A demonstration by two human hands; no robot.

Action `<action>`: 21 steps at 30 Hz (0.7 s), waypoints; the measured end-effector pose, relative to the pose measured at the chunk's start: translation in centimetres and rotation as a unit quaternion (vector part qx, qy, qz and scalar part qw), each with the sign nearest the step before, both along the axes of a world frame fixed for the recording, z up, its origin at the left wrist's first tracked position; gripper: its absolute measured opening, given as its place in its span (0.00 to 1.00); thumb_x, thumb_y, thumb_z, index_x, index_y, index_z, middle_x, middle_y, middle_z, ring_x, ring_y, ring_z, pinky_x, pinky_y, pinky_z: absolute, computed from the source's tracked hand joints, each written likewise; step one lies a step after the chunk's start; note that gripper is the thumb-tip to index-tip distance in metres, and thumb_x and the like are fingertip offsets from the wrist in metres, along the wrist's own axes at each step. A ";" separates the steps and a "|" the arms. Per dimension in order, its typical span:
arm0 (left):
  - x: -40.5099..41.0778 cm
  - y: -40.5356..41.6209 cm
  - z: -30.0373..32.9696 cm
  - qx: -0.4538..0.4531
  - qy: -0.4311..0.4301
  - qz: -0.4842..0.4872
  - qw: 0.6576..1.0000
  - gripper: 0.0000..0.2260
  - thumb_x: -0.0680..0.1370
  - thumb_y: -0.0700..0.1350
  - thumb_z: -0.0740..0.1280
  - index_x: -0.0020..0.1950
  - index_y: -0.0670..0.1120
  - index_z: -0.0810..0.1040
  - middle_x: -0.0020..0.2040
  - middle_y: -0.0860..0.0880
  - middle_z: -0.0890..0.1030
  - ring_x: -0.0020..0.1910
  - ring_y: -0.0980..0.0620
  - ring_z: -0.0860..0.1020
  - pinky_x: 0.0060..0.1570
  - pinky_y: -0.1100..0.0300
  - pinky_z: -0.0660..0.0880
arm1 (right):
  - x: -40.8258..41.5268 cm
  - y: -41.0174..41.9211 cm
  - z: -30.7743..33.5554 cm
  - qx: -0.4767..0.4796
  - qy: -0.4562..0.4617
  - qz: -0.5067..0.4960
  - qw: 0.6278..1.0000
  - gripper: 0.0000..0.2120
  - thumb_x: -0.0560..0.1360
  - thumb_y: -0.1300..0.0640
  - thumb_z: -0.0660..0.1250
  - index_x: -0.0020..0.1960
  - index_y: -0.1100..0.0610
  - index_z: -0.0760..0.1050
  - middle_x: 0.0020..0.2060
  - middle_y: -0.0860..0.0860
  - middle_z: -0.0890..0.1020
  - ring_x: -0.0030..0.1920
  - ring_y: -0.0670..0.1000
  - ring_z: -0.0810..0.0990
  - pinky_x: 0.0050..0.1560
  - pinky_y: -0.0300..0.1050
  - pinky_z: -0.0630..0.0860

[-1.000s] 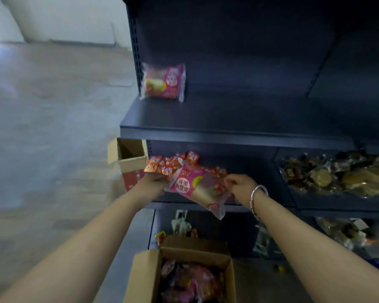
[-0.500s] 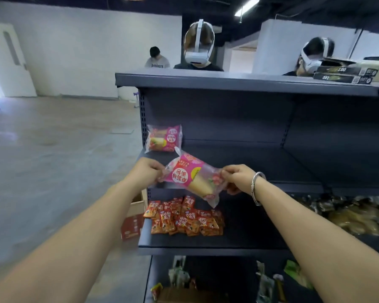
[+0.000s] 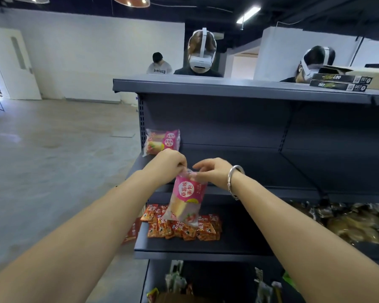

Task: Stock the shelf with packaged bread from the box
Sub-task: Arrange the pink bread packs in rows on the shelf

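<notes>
Bread pack (image 3: 187,196) turned from flat to hanging upright since 0.5 s ago, at edge of shelf (image 3: 260,169). Left hand (image 3: 167,164) pinches top seam; right hand (image 3: 212,171) spread loose, barely touching. 1 pack (image 3: 162,142) already standing at back-left. Judgement: placement beside it next.

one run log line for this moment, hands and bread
left hand: pinches top of pink plastic bread pack | right hand: touches pack top | dark metal shelf: one pink pack placed

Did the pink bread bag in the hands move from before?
Yes. The held bread packet now hangs upright from its top edge instead of stretching sideways, still in front of the shelf edge.
</notes>
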State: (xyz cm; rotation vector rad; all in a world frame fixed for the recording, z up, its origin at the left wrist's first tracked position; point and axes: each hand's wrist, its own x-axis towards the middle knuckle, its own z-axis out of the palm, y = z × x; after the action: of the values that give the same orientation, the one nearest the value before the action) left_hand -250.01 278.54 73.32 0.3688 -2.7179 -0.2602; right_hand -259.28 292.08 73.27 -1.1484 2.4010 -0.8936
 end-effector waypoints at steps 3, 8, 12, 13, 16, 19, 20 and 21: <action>-0.3 0.6 0.0 -0.003 0.027 -0.012 1.000 0.09 0.77 0.41 0.63 0.51 0.42 0.82 0.50 0.46 0.83 0.49 0.50 0.79 0.47 0.62 0.73 | 0.0 -0.3 -0.4 0.057 0.037 0.010 0.998 0.16 0.74 0.49 0.67 0.61 0.51 0.76 0.55 0.51 0.80 0.54 0.51 0.79 0.56 0.49 0.78; -0.4 0.8 -1.1 0.048 0.072 0.006 0.996 0.08 0.77 0.41 0.65 0.50 0.42 0.83 0.49 0.46 0.83 0.43 0.56 0.74 0.44 0.66 0.69 | -0.5 -0.2 -1.5 0.012 0.039 -0.016 0.999 0.13 0.75 0.52 0.66 0.57 0.54 0.79 0.54 0.52 0.81 0.54 0.52 0.79 0.56 0.49 0.79; -0.5 0.9 -2.6 0.112 0.101 0.035 0.988 0.08 0.76 0.41 0.66 0.50 0.41 0.83 0.50 0.45 0.83 0.44 0.55 0.75 0.46 0.63 0.71 | -0.7 -0.6 -2.0 0.029 0.095 -0.026 0.995 0.10 0.77 0.55 0.63 0.53 0.56 0.81 0.53 0.53 0.82 0.53 0.54 0.80 0.53 0.49 0.79; -0.4 0.8 -2.8 0.136 0.107 0.042 0.984 0.08 0.77 0.42 0.66 0.52 0.42 0.82 0.51 0.46 0.83 0.46 0.54 0.76 0.47 0.62 0.72 | -0.8 -0.9 -2.1 0.031 0.101 -0.032 0.994 0.10 0.77 0.55 0.62 0.53 0.56 0.81 0.53 0.53 0.82 0.53 0.54 0.80 0.52 0.49 0.79; 0.0 -0.6 -3.5 0.210 0.091 0.058 0.972 0.14 0.77 0.48 0.65 0.60 0.44 0.78 0.57 0.47 0.81 0.55 0.50 0.78 0.52 0.60 0.73 | -1.4 -1.8 -2.7 0.015 0.083 -0.069 0.994 0.11 0.78 0.56 0.61 0.53 0.56 0.80 0.53 0.54 0.82 0.52 0.55 0.80 0.51 0.47 0.79; 0.5 -3.0 -4.2 0.267 0.043 0.090 0.959 0.19 0.78 0.51 0.64 0.64 0.43 0.75 0.63 0.45 0.78 0.59 0.49 0.76 0.53 0.61 0.68 | -2.8 -3.0 -3.4 -0.052 0.011 -0.135 0.989 0.12 0.77 0.61 0.59 0.52 0.59 0.81 0.51 0.55 0.81 0.48 0.54 0.79 0.48 0.44 0.77; 0.5 -3.9 -4.4 0.281 0.031 0.097 0.954 0.18 0.78 0.51 0.63 0.64 0.43 0.76 0.63 0.45 0.78 0.57 0.49 0.75 0.53 0.61 0.68 | -3.4 -3.6 -3.6 -0.078 -0.028 -0.158 0.984 0.12 0.76 0.63 0.59 0.51 0.60 0.81 0.50 0.56 0.82 0.48 0.55 0.79 0.50 0.46 0.78; 0.5 -4.9 -4.6 0.299 0.027 0.106 0.948 0.18 0.78 0.52 0.63 0.63 0.42 0.76 0.62 0.45 0.78 0.56 0.48 0.75 0.52 0.60 0.67 | -4.1 -4.4 -3.9 -0.102 -0.064 -0.179 0.976 0.12 0.75 0.64 0.59 0.50 0.60 0.81 0.50 0.58 0.82 0.48 0.57 0.80 0.52 0.50 0.79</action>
State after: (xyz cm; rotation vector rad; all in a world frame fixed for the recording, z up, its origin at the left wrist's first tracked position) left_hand -249.49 273.67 68.73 0.7975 -2.4635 -1.0208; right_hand -263.37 287.72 69.40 -0.7007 2.4933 -1.3092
